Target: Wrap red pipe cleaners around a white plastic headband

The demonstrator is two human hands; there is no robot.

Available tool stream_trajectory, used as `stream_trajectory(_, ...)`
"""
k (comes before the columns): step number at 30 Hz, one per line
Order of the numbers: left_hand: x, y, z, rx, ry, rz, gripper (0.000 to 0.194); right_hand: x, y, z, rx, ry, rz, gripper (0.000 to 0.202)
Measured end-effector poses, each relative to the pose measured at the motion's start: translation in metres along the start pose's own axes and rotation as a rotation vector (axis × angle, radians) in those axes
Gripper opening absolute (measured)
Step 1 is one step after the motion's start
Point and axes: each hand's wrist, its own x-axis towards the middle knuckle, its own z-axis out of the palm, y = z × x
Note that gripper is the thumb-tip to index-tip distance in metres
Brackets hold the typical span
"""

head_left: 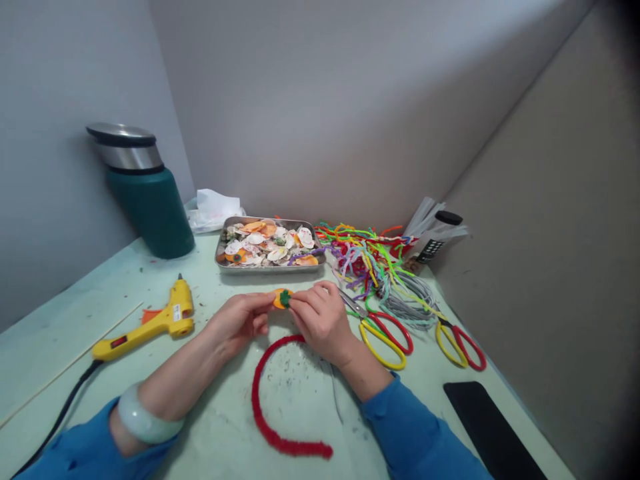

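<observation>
My left hand pinches the edge of a small orange shell between thumb and fingers. On the shell's face sits a dark green fuzzy piece of pipe cleaner, and the fingertips of my right hand are closed on its right side. Both hands are raised above the table, with the shell between them. Below them a curved red pipe cleaner lies on the table, its upper end partly hidden by my right hand. A thin grey wire lies beside it.
A metal tray of shells stands behind my hands. To the left are a yellow glue gun and a green bottle. Colourful pipe cleaners, red-yellow scissors, a second pair and a black phone-like slab lie right.
</observation>
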Motion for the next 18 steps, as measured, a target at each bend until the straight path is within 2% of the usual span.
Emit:
stream_trajectory(3,-0.002,0.002,-0.001,0.025,-0.041,-0.085,0.031,0.002,-0.001,-0.001,-0.045,-0.001,-0.022,0.013)
stream_trajectory(6,-0.004,0.005,0.001,0.036,-0.057,-0.117,0.019,0.004,-0.002,0.0,-0.064,0.012,-0.032,0.014)
stream_trajectory(10,-0.008,0.008,0.004,0.039,-0.058,-0.107,0.017,0.003,-0.001,0.004,-0.043,0.063,-0.013,0.012)
stream_trajectory(15,-0.017,0.005,-0.002,0.041,-0.071,-0.016,0.016,-0.001,0.0,0.01,0.067,0.098,0.082,0.01)
stream_trajectory(18,-0.016,0.004,-0.003,0.029,-0.098,-0.018,0.017,-0.003,0.003,0.011,0.148,0.094,0.141,0.009)
